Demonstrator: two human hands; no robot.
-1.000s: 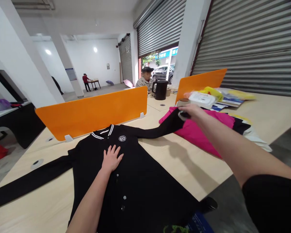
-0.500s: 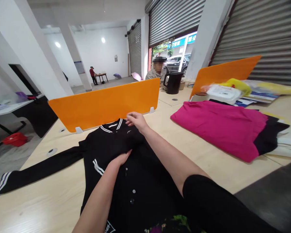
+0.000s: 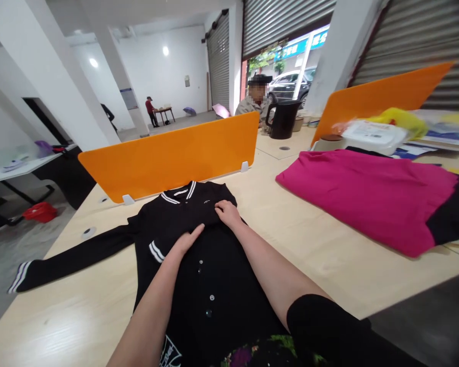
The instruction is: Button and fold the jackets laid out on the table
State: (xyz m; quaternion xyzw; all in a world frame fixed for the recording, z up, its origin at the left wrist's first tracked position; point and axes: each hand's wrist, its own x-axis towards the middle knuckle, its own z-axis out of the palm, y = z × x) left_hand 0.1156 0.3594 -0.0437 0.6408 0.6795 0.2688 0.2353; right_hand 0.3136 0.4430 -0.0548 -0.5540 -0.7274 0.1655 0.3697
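The black jacket (image 3: 199,265) lies face up on the bench (image 3: 309,244) at lower centre of the frame, directly under both hands. The left hand (image 3: 185,242) rests flat on its chest, fingers spread and holding nothing. Just to the right, the right hand (image 3: 227,211) presses the folded-in sleeve down near the collar; its fingers look flat rather than pinched, though the angle makes that hard to confirm. The jacket is black with white-striped collar and cuffs and a row of buttons down the front; its other sleeve stretches toward the left edge. Half a second ago the right hand hovered higher, beside the collar; it has since dropped onto the fabric. A pink garment (image 3: 367,196) lies at right.
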